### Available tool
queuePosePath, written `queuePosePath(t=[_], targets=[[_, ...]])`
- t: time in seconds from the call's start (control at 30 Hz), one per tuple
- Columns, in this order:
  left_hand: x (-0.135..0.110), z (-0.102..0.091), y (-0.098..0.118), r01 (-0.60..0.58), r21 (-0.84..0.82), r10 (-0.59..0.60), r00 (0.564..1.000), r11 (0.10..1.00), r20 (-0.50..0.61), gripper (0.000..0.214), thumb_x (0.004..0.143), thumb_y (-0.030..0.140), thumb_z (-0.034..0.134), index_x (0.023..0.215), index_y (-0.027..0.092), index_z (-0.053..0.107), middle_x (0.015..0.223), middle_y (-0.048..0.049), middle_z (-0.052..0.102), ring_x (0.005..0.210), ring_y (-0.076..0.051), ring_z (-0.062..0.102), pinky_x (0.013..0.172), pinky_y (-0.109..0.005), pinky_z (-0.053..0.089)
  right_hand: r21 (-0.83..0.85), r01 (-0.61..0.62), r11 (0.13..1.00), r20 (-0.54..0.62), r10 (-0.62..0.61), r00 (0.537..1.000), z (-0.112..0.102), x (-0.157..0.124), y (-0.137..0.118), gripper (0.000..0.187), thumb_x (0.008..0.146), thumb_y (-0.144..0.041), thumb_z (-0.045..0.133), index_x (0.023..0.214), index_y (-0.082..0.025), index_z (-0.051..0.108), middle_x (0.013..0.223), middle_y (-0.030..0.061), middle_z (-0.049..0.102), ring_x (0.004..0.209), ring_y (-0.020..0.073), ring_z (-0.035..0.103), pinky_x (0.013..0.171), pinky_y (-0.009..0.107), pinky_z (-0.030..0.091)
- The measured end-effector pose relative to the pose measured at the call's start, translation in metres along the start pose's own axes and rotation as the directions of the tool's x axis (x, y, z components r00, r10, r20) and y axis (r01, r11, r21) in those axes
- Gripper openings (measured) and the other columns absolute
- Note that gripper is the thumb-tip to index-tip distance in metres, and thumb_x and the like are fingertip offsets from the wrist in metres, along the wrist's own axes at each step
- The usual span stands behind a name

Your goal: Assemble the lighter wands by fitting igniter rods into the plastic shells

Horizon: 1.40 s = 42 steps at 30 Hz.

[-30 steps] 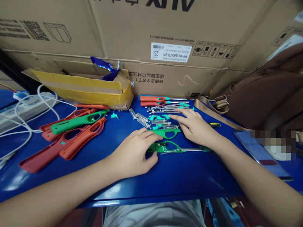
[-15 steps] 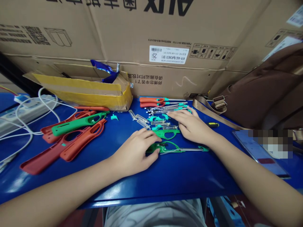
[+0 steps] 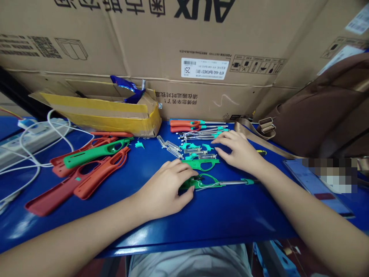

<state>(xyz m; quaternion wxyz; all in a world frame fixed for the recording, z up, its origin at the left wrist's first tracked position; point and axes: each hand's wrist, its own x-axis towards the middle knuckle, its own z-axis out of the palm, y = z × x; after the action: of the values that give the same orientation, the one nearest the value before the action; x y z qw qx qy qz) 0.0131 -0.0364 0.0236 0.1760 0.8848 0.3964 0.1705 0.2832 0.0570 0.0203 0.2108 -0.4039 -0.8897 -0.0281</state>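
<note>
My left hand (image 3: 170, 188) rests on the handle end of a green lighter shell (image 3: 211, 180), fingers and thumb curled around it. White wires and a dark part lie in that shell, and a metal tube (image 3: 232, 182) with a teal tip reaches out to the right. Behind it lies another green shell piece (image 3: 203, 164). My right hand (image 3: 240, 152) hovers beside a small teal trigger piece (image 3: 206, 147), thumb and fingers apart, holding nothing visible. Clear fuel tanks (image 3: 173, 145) lie between the hands, and metal tubes with white wires (image 3: 201, 134) lie behind.
Red and green lighter shells (image 3: 98, 154) pile up on the left, near a power strip (image 3: 37, 134) with white cables. A yellow-taped box (image 3: 115, 115) stands behind. On the right are a phone (image 3: 314, 186), a strap (image 3: 265, 142) and a brown bag (image 3: 319, 111).
My right hand has drawn back slightly to the right from the metal tubes, and its fingers have curled. My left hand stays on the green lighter shell.
</note>
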Motion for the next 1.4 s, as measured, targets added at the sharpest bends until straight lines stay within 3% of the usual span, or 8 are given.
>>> queuePosePath(t=[0.33, 0.47, 0.53, 0.67, 0.87, 1.0, 1.2, 1.4], targets=[[0.001, 0.001, -0.002, -0.005, -0.064, 0.001, 0.998, 0.998, -0.064, 0.031, 0.090, 0.022, 0.060, 0.120, 0.020, 0.070, 0.115, -0.0084, 0.072, 0.107, -0.028, 0.062, 0.095, -0.048, 0.049, 0.044, -0.073, 0.996, -0.049, 0.076, 0.996, 0.017, 0.006, 0.004, 0.010, 0.092, -0.024, 0.064, 0.084, -0.022, 0.071, 0.098, 0.0068, 0.070, 0.101, 0.0284, 0.062, 0.096, 0.052, 0.042], [0.004, 0.002, -0.004, -0.007, -0.220, -0.037, 0.980, 0.976, -0.195, 0.025, 0.091, 0.018, 0.061, 0.113, 0.019, 0.072, 0.110, -0.0062, 0.074, 0.104, -0.022, 0.064, 0.096, -0.041, 0.052, 0.275, -0.095, 0.957, -0.189, 0.151, 0.970, 0.003, 0.005, -0.005, 0.011, 0.090, -0.026, 0.066, 0.081, -0.021, 0.071, 0.091, 0.0068, 0.068, 0.089, 0.0244, 0.064, 0.086, 0.045, 0.049], [0.006, 0.003, -0.005, 0.020, -0.301, -0.100, 0.963, 0.953, -0.250, 0.023, 0.093, 0.019, 0.061, 0.113, 0.019, 0.073, 0.108, -0.0050, 0.075, 0.100, -0.020, 0.066, 0.092, -0.037, 0.053, 0.454, -0.071, 0.888, -0.210, 0.184, 0.960, -0.005, 0.004, -0.017, 0.011, 0.089, -0.028, 0.069, 0.080, -0.021, 0.071, 0.088, 0.0054, 0.067, 0.086, 0.0225, 0.064, 0.085, 0.043, 0.050], [0.007, 0.003, -0.006, 0.027, -0.443, -0.206, 0.910, 0.896, -0.361, 0.034, 0.094, 0.025, 0.067, 0.127, 0.021, 0.069, 0.107, -0.0038, 0.075, 0.087, -0.015, 0.067, 0.084, -0.032, 0.056, 0.754, -0.122, 0.645, 0.006, 0.179, 0.984, -0.014, 0.000, -0.047, 0.015, 0.085, -0.034, 0.076, 0.080, -0.022, 0.071, 0.084, 0.0023, 0.067, 0.082, 0.0190, 0.063, 0.083, 0.037, 0.052], [0.006, 0.000, -0.002, -0.062, -0.557, -0.206, 0.891, 0.828, -0.405, 0.011, 0.092, 0.024, 0.071, 0.099, 0.019, 0.078, 0.099, -0.0039, 0.076, 0.091, -0.015, 0.070, 0.086, -0.027, 0.055, 0.890, -0.267, 0.370, 0.237, 0.125, 0.964, -0.012, -0.006, -0.070, 0.016, 0.083, -0.034, 0.079, 0.080, -0.020, 0.071, 0.087, 0.0013, 0.065, 0.082, 0.0149, 0.062, 0.076, 0.030, 0.051], [0.007, 0.001, -0.002, -0.047, -0.598, -0.244, 0.885, 0.800, -0.396, 0.010, 0.090, 0.026, 0.072, 0.092, 0.018, 0.076, 0.091, -0.0021, 0.075, 0.084, -0.013, 0.068, 0.080, -0.024, 0.054, 0.860, -0.266, 0.436, 0.264, 0.066, 0.962, -0.013, -0.008, -0.071, 0.012, 0.087, -0.031, 0.076, 0.086, -0.019, 0.073, 0.091, 0.0024, 0.066, 0.085, 0.0153, 0.062, 0.079, 0.031, 0.051], [0.008, 0.003, -0.002, 0.057, -0.620, -0.318, 0.893, 0.782, -0.318, 0.017, 0.092, 0.032, 0.070, 0.084, 0.017, 0.069, 0.078, 0.0004, 0.069, 0.071, -0.012, 0.062, 0.066, -0.022, 0.051, 0.683, -0.010, 0.731, 0.017, -0.002, 1.000, -0.019, -0.013, -0.080, 0.027, 0.089, -0.014, 0.065, 0.115, -0.021, 0.063, 0.102, 0.0036, 0.061, 0.092, 0.0150, 0.058, 0.086, 0.030, 0.049], [0.004, 0.003, -0.002, -0.147, -0.296, 0.017, 0.915, 0.944, -0.402, 0.010, 0.088, 0.022, 0.075, 0.085, 0.014, 0.070, 0.084, -0.0035, 0.073, 0.078, -0.013, 0.068, 0.075, -0.021, 0.052, 0.615, -0.093, 0.783, 0.105, 0.035, 0.994, -0.018, -0.015, -0.086, 0.022, 0.090, -0.036, 0.072, 0.088, -0.020, 0.056, 0.075, -0.0048, 0.053, 0.066, 0.0093, 0.049, 0.062, 0.023, 0.041]])
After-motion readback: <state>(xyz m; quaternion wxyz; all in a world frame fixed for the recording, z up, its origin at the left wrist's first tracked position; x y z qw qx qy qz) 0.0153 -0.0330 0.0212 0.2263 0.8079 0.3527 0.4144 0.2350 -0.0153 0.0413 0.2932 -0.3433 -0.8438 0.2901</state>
